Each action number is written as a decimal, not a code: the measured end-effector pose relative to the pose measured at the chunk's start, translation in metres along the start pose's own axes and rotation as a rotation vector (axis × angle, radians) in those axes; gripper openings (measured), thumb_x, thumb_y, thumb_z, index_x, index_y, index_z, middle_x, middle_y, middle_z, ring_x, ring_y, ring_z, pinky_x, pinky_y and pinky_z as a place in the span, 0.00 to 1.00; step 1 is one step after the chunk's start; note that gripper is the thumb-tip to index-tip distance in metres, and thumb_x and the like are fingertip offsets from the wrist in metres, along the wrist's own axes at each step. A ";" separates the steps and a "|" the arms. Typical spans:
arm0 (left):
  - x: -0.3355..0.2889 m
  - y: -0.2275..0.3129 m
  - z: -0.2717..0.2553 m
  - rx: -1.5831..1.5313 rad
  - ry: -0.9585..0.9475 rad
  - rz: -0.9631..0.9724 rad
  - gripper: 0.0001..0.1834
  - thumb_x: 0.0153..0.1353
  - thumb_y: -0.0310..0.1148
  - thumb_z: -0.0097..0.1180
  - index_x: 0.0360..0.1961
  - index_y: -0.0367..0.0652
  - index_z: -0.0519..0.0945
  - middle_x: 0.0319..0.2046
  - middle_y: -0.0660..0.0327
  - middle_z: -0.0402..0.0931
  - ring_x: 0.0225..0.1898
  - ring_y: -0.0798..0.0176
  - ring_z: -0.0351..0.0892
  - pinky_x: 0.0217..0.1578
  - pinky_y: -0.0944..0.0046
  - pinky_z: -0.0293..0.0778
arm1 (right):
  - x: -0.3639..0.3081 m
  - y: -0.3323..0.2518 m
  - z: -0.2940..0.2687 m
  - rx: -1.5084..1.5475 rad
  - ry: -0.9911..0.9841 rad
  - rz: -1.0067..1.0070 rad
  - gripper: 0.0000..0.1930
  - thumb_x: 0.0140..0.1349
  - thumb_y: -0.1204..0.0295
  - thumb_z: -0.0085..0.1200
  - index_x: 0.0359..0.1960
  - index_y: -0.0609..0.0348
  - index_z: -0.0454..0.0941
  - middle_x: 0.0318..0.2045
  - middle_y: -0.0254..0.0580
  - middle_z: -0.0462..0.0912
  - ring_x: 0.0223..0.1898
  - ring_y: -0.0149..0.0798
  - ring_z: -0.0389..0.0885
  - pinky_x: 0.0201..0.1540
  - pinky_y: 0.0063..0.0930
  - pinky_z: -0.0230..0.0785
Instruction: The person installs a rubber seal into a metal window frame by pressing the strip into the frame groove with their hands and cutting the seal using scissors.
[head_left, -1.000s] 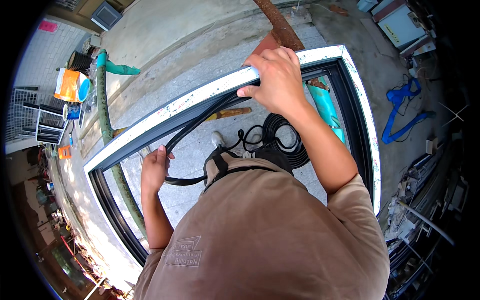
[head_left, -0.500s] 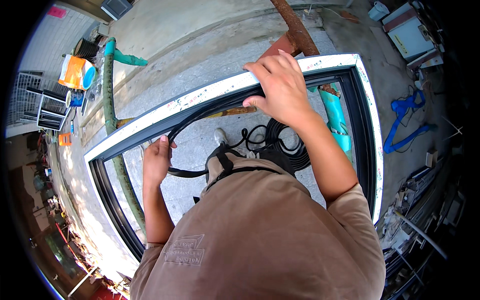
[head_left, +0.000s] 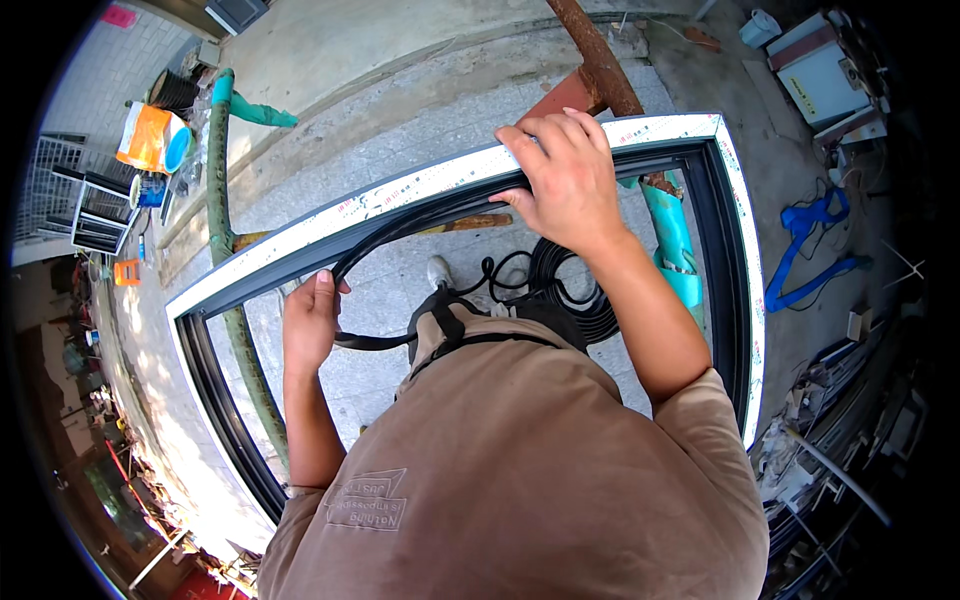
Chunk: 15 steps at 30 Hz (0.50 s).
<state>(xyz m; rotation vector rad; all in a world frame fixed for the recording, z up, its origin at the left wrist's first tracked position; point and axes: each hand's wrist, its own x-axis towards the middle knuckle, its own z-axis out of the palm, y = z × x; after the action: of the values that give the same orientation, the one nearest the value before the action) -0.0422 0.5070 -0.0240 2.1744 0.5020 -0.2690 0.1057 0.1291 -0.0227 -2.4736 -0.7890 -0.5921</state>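
A large dark window frame with printed white film on its outer side lies in front of me, around my body. My right hand grips its far bar, fingers over the film and thumb on the inner side, against a black rubber strip. The strip runs along the bar's inner side and bows slightly away toward the left. My left hand pinches the strip between thumb and fingers, just inside the bar. From there the strip loops back to my waist. A black coil of it lies on the ground below.
Under the frame stand a green pole, a rusty pipe and a turquoise-wrapped support. An orange-and-white bucket is at the far left. Blue strapping and a white cabinet are on the right.
Both hands keep their holds, with only slight shifts. The strip between them bows a little less and sits closer to the bar. The view has moved slightly.
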 end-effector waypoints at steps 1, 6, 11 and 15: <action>0.001 -0.001 0.001 -0.001 0.005 -0.005 0.32 0.92 0.52 0.44 0.39 0.38 0.88 0.21 0.68 0.72 0.21 0.72 0.71 0.26 0.63 0.70 | 0.000 0.000 0.002 -0.009 0.007 -0.009 0.38 0.45 0.60 0.87 0.62 0.51 0.86 0.53 0.42 0.86 0.61 0.50 0.84 0.77 0.56 0.66; 0.003 -0.001 0.004 0.027 0.040 -0.013 0.33 0.91 0.52 0.44 0.38 0.38 0.89 0.20 0.67 0.73 0.20 0.71 0.72 0.25 0.62 0.69 | 0.000 0.002 0.005 -0.031 -0.004 -0.020 0.39 0.45 0.60 0.87 0.62 0.52 0.86 0.53 0.42 0.86 0.61 0.50 0.83 0.79 0.57 0.64; 0.004 0.004 0.007 0.063 0.064 -0.026 0.33 0.91 0.52 0.44 0.37 0.38 0.88 0.19 0.65 0.73 0.20 0.69 0.72 0.26 0.60 0.69 | 0.003 -0.013 0.003 -0.036 -0.031 0.009 0.40 0.48 0.56 0.86 0.63 0.55 0.85 0.53 0.42 0.86 0.61 0.49 0.83 0.82 0.57 0.61; 0.005 0.007 0.003 0.064 0.061 -0.035 0.33 0.91 0.52 0.44 0.37 0.38 0.88 0.19 0.65 0.73 0.20 0.68 0.72 0.26 0.59 0.70 | 0.003 -0.019 0.018 0.012 0.014 -0.004 0.40 0.48 0.55 0.86 0.63 0.56 0.84 0.54 0.41 0.85 0.62 0.48 0.82 0.82 0.57 0.60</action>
<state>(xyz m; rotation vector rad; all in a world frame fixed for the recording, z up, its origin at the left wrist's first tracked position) -0.0344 0.5019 -0.0230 2.2434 0.5731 -0.2420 0.1002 0.1540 -0.0298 -2.4545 -0.7895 -0.6035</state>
